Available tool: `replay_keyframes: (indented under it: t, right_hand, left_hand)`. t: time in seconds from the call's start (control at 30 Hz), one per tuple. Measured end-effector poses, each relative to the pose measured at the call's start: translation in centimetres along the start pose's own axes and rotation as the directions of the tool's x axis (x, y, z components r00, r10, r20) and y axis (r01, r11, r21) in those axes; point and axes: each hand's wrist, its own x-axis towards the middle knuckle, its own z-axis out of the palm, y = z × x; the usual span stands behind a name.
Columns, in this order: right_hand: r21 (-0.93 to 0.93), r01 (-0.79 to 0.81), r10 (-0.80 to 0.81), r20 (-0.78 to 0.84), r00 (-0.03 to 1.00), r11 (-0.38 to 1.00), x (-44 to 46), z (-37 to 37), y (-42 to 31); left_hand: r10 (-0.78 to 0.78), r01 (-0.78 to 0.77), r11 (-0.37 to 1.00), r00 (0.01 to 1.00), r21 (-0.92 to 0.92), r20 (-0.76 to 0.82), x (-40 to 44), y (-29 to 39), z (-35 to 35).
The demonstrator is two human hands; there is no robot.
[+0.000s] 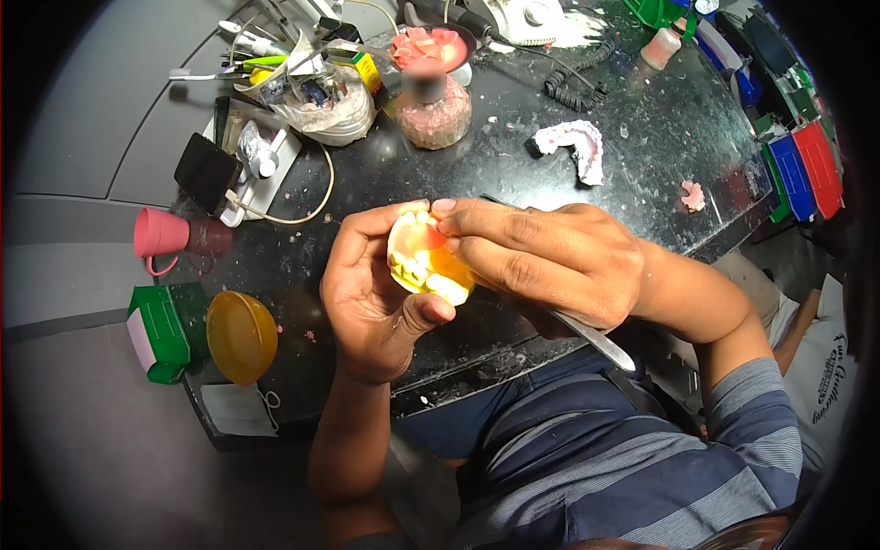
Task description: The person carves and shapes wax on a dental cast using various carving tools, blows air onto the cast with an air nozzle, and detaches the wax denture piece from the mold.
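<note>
My left hand (359, 298) is closed around a yellow dental cast (414, 261), thumb at its lower edge and fingers behind it. Pink wax shows on the upper part of the cast, next to some tooth shapes. My right hand (568, 261) reaches across from the right, its fingertips pressing on the cast's upper right side. A metal spatula (600, 344) is held in that same hand, its rounded end sticking out below the palm. The spatula's other end is mostly hidden by the fingers.
A white horseshoe-shaped plaster piece (587, 151) and a pink scrap (693, 195) lie beyond my hands. Behind stand a wax-coated burner bottle (433, 119) and a cluttered tool container (330, 115). Leftward are a pink cup (160, 232) and an orange bowl (240, 339). Another person (820, 367) sits right.
</note>
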Motion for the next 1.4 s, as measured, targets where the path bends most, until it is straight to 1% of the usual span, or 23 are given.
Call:
replay_keyframes:
  t: [0.13, 0.2, 0.27, 0.3, 0.4, 0.47, 0.5, 0.57, 0.63, 0.7, 0.73, 0.77, 0.83, 0.87, 0.9, 0.93, 0.97, 1.0, 1.03, 1.1, 1.27, 1.33, 1.4]
  right_hand:
    - [-0.021, -0.034, 0.035, 0.026, 0.999, 0.999, -0.1, -0.1, -0.2]
    - [-0.014, -0.055, 0.055, 0.040, 0.998, 0.998, -0.2, -0.2, -0.3]
    - [-0.018, -0.100, 0.101, 0.102, 0.990, 0.995, -0.2, -0.5, -0.5]
    - [-0.018, -0.099, 0.100, 0.102, 0.990, 0.995, -0.2, -0.4, -0.5]
    - [-0.018, -0.123, 0.124, 0.096, 0.988, 0.992, -0.3, -0.4, -0.5]
    - [0.068, -0.252, 0.243, 0.111, 0.964, 0.965, -0.2, -0.7, -0.5]
    - [0.068, -0.251, 0.243, 0.110, 0.964, 0.966, -0.2, -0.6, -0.3]
    - [0.153, -0.247, 0.247, 0.019, 0.969, 0.957, -0.3, -0.1, 0.3]
    - [0.269, -0.266, 0.294, -0.069, 0.953, 0.926, 0.3, -0.1, 0.9]
    - [0.335, -0.419, 0.450, -0.017, 0.893, 0.844, 0.7, -1.0, 0.8]
    - [0.304, -0.595, 0.609, 0.055, 0.791, 0.744, 0.9, -1.4, 0.3]
    - [0.506, -0.627, 0.715, 0.029, 0.699, 0.593, 1.1, -0.7, -0.2]
    - [0.624, -0.677, 0.796, 0.141, 0.589, 0.390, 1.3, -0.5, -0.6]
    - [0.625, -0.677, 0.795, 0.145, 0.589, 0.388, 1.3, -0.3, -0.6]
    - [0.687, -0.649, 0.794, 0.172, 0.583, 0.328, 1.1, 0.1, -0.7]
    - [0.743, -0.616, 0.791, 0.200, 0.578, 0.263, 0.9, 0.4, -0.8]
    - [0.742, -0.617, 0.790, 0.203, 0.578, 0.261, 0.9, 0.5, -0.9]
    - [0.757, -0.616, 0.789, 0.232, 0.568, 0.221, 0.9, 0.6, -1.0]
    - [0.769, -0.613, 0.787, 0.262, 0.559, 0.179, 0.8, 0.7, -1.1]
    - [0.757, -0.629, 0.778, 0.283, 0.561, 0.178, 0.8, 0.6, -1.2]
    - [0.752, -0.638, 0.766, 0.308, 0.565, 0.168, 0.6, 0.7, -1.2]
    - [0.747, -0.629, 0.750, 0.285, 0.597, 0.216, 0.6, 0.7, -1.2]
    - [0.730, -0.644, 0.747, 0.291, 0.597, 0.230, 0.6, 0.5, -1.3]
  left_hand:
    - [0.031, -0.031, 0.999, 0.999, 0.025, 0.023, 0.1, -0.2, -0.2]
    - [0.045, -0.051, 0.993, 0.998, 0.110, 0.049, 0.1, -0.1, -0.3]
    - [0.056, -0.065, 0.987, 0.996, 0.145, 0.063, 0.2, -0.2, -0.4]
    - [0.066, -0.078, 0.981, 0.995, 0.179, 0.077, 0.2, -0.2, -0.4]
    - [0.061, -0.073, 0.983, 0.995, 0.170, 0.075, 0.1, -0.2, -0.3]
    - [0.074, -0.091, 0.976, 0.993, 0.196, 0.092, 0.1, -0.2, -0.4]
    - [0.086, -0.109, 0.969, 0.990, 0.222, 0.109, 0.1, -0.2, -0.4]
    - [0.096, -0.122, 0.963, 0.988, 0.242, 0.118, 0.2, -0.2, -0.4]
    - [0.104, -0.134, 0.956, 0.987, 0.262, 0.125, 0.3, -0.1, -0.4]
    - [0.026, -0.041, 0.970, 0.997, 0.240, 0.066, 0.3, 0.1, -0.7]
    - [-0.006, -0.009, 0.945, 0.999, 0.327, 0.046, 0.4, 0.2, -1.1]
    - [-0.005, -0.009, 0.945, 0.999, 0.327, 0.040, 0.4, 0.1, -1.2]
    - [0.028, -0.032, 0.961, 0.999, 0.274, 0.019, 0.3, 0.0, -1.4]
    - [0.013, -0.011, 0.943, 1.000, 0.332, -0.003, 0.0, 0.1, -1.1]
    - [0.013, -0.011, 0.943, 1.000, 0.332, -0.006, -0.1, 0.1, -0.8]
    - [0.030, -0.033, 0.934, 0.999, 0.355, 0.015, -0.2, 0.0, -0.6]
    - [0.046, -0.056, 0.925, 0.998, 0.376, 0.035, -0.3, 0.0, -0.5]
    - [0.116, -0.114, 0.901, 0.993, 0.419, 0.019, -0.2, -0.5, -0.8]
    - [0.116, -0.112, 0.901, 0.993, 0.419, 0.016, -0.1, -0.5, -0.9]
    - [0.135, -0.170, 0.884, 0.985, 0.436, 0.111, 0.0, -0.3, -1.1]
    - [0.165, -0.207, 0.884, 0.977, 0.418, 0.135, 0.1, -0.5, -1.1]
    - [0.169, -0.214, 0.879, 0.975, 0.425, 0.141, 0.1, -0.6, -1.1]
    - [0.193, -0.234, 0.873, 0.971, 0.428, 0.139, 0.2, -0.6, -1.1]
